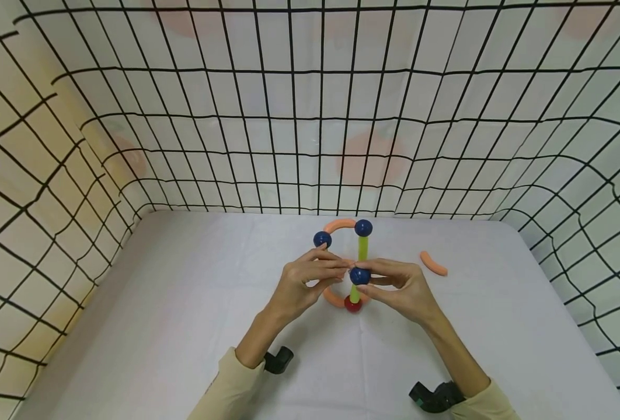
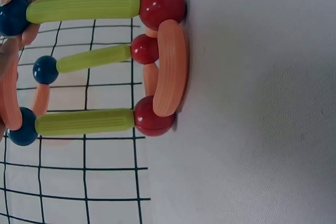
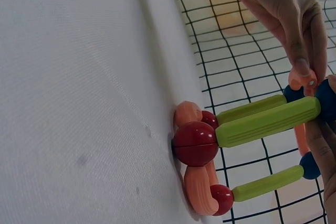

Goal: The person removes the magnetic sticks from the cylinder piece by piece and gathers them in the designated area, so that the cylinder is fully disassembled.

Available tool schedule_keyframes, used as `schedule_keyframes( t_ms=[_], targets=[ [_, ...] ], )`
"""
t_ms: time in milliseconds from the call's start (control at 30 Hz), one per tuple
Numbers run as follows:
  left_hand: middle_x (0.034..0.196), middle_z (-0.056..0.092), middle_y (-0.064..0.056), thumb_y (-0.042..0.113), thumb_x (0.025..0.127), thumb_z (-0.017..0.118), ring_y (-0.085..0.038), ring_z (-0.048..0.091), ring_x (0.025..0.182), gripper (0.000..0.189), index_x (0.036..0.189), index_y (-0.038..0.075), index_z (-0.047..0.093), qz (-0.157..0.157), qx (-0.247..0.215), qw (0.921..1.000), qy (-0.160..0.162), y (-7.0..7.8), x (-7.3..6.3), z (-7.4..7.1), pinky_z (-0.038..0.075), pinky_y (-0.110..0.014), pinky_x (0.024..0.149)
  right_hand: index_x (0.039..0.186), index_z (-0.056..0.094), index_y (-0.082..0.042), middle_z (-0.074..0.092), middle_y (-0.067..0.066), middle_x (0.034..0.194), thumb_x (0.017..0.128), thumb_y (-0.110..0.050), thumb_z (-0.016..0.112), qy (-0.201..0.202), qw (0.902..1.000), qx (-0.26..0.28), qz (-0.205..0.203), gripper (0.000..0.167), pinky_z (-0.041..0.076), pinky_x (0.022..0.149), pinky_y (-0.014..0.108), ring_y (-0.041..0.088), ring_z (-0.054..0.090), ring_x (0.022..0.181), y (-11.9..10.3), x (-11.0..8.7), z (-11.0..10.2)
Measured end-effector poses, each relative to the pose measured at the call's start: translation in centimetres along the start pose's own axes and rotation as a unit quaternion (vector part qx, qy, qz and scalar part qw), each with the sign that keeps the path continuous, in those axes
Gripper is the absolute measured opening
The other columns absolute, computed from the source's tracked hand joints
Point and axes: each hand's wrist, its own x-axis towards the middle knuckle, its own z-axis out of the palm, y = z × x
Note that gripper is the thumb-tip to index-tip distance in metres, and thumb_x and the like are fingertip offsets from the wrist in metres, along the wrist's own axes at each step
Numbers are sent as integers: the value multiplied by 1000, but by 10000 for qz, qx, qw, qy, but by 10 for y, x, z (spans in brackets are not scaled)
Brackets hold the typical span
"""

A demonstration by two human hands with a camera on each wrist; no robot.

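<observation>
A toy frame of magnetic sticks and balls stands on the table, with red balls (image 2: 163,8) at the bottom, upright green sticks (image 2: 84,8) and blue balls on top. Curved orange sticks (image 2: 172,66) join the red balls. My right hand (image 1: 401,286) grips the nearest blue ball (image 1: 359,276) between thumb and fingers. On the frame's left side my left hand (image 1: 310,277) pinches an upper curved orange stick (image 3: 300,80), whose free-looking end is close to that ball. In the left wrist view, this stick's other end meets another blue ball (image 2: 22,127).
One loose curved orange stick (image 1: 433,264) lies on the white table (image 1: 184,291), right of the frame. Black wire grid (image 1: 299,122) encloses the back and both sides. A dark wrist camera (image 1: 436,396) is strapped at the right sleeve, another (image 1: 278,360) at the left.
</observation>
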Motion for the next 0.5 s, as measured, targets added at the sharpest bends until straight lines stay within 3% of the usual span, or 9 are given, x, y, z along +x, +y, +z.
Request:
schedule_keyframes(
  t_ms=[200,500],
  targets=[
    [114,79,-12,-7,81,83,-23,73,110,26,106,-2,80,-57,108,9999,-122,0,-2,1,42,-47,120,124,71,8,74,-15,124,82,14,78,30,9995,-88,288,43,63,87,29,5,72,110,-2,-1,1],
    [116,78,-12,-10,81,81,-25,73,114,33,114,-3,78,-199,227,9995,-124,-3,-3,5,40,-44,121,125,71,6,75,-8,124,84,12,77,110,9995,-148,271,42,63,87,27,6,73,107,-2,0,2]
  ],
)
